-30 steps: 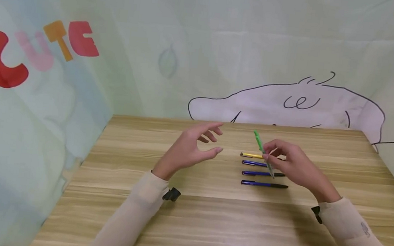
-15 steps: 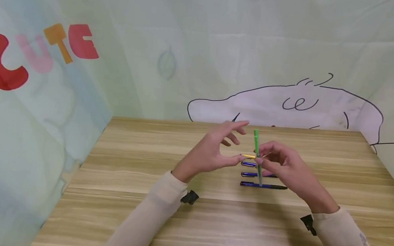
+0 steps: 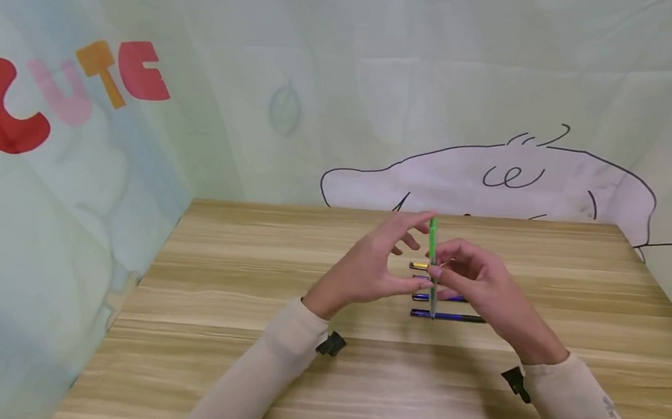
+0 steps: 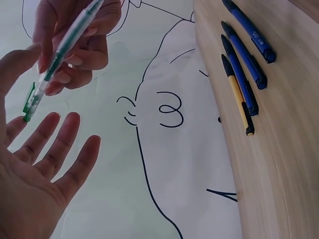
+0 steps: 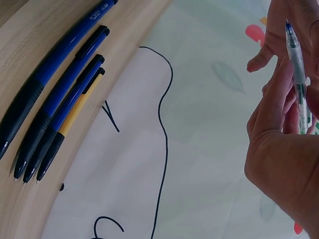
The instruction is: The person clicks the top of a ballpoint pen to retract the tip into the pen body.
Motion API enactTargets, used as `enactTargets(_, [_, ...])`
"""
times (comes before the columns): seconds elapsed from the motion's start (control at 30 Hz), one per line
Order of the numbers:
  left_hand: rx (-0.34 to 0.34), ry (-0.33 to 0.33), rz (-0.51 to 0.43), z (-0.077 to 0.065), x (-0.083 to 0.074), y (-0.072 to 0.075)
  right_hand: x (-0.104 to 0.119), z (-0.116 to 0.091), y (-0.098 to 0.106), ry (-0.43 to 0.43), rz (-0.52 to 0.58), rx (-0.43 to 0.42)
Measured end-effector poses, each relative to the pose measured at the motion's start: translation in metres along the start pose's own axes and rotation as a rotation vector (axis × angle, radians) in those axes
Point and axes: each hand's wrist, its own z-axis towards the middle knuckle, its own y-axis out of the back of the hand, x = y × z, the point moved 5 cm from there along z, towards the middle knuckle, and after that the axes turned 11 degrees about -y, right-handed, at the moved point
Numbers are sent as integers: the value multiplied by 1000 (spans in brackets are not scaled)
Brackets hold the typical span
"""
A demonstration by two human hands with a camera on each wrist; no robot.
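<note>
My right hand [image 3: 479,279] pinches a clear ballpoint pen [image 3: 433,237] with a green clip and push button between thumb and fingers. The pen stands nearly upright above the table, button end up; in the right wrist view the pen's point [image 5: 287,26] is bare. My left hand [image 3: 370,261] is at the pen's left, fingers spread and gently bent. In the left wrist view its index fingertip [image 4: 19,122] meets the green button [image 4: 27,118]. Below lie three blue pens [image 5: 75,62] and a yellow pen [image 4: 238,97] in a row, partly hidden by my hands in the head view.
The wood-grain table [image 3: 227,307] ends against a printed cloth backdrop [image 3: 303,49] at the back and left. Black camera mounts [image 3: 331,343] sit at both wrists.
My left hand has moved right, up to the green pen, and its index finger has come to the button. My right hand has turned the pen more upright and shifted it slightly left.
</note>
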Motion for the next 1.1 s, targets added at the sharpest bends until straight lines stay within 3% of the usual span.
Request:
enactTargets(0.27, [-2, -32, 75, 0, -2, -4, 5, 3, -4, 29, 39, -12])
enactTargets(0.73, [11, 8, 95, 0, -2, -6, 5, 6, -6, 57, 92, -49])
enactTargets(1.1, [10, 40, 66, -10, 3, 1, -1, 8, 1, 26, -1, -14])
